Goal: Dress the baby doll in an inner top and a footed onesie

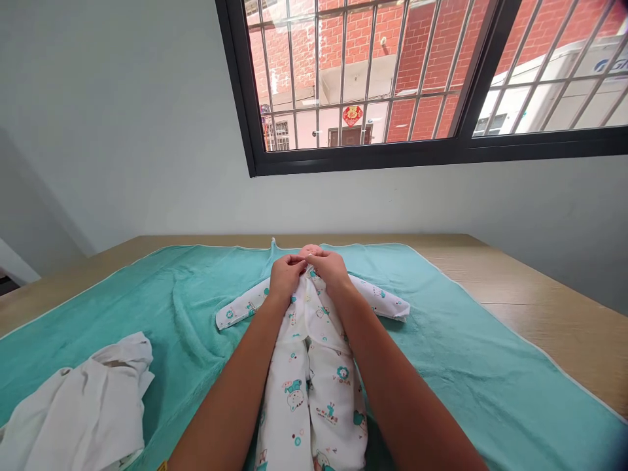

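Note:
White baby clothes (326, 386) with a green and brown cartoon print lie face up, sleeves spread out to both sides. Above the collar shows a small pinkish, rounded part (311, 249), seemingly the head of a baby doll, mostly hidden behind my fingers. My left hand (286, 276) pinches the collar from the left. From the right, my right hand (330, 267) pinches the same collar, its fingertips meeting those of the left. The exact fastening between the fingers is too small to make out.
A teal blanket (441, 347) covers most of the wooden table (520, 281). Crumpled white cloth (93, 399) lies at the near left. Behind the table are a pale wall (147, 131) and a dark-framed window (358, 157) with metal bars.

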`<action>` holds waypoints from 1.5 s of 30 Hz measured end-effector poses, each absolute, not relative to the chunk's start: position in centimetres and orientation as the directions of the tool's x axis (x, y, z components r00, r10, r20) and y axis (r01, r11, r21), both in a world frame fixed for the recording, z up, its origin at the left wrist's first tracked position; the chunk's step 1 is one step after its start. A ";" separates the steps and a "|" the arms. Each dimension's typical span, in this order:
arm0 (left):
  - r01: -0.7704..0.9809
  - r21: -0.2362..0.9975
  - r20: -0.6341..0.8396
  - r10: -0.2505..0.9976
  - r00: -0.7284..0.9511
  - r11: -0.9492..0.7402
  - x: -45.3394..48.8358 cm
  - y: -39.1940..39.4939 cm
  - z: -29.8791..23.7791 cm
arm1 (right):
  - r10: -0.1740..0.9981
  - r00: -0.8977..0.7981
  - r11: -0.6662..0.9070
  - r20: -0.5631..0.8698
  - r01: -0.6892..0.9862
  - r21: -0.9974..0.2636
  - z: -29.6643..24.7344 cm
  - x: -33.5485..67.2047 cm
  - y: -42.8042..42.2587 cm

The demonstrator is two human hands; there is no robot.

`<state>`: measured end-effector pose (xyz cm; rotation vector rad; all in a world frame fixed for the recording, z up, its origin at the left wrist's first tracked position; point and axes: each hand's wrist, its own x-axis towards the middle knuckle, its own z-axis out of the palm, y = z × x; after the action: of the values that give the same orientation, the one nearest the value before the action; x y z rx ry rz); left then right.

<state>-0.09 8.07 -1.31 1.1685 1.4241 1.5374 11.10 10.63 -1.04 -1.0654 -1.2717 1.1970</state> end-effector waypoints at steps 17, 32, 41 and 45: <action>-0.107 0.989 0.066 0.944 -0.324 -0.106 -0.3 8.1 -1.6 | 0.988 -0.115 0.101 0.105 -0.045 -0.994 -1.8 11.6 11.2; -0.056 0.993 0.074 0.935 -0.348 -0.100 -0.1 7.7 -1.2 | 0.977 -0.213 -0.040 0.002 -0.192 -0.981 -0.7 12.1 10.6; -0.023 0.993 0.100 0.950 -0.294 -0.112 0.0 7.5 -1.0 | 0.976 -0.157 0.169 0.152 0.097 -0.981 -1.9 12.5 11.4; 0.057 0.990 0.142 0.945 -0.296 -0.131 0.0 7.7 -1.2 | 0.964 -0.154 0.247 0.219 0.195 -0.949 -1.7 12.3 11.3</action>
<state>-0.01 7.67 -1.20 1.1811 1.3913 1.5213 12.25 11.27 -1.68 -1.1156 -1.5660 1.0133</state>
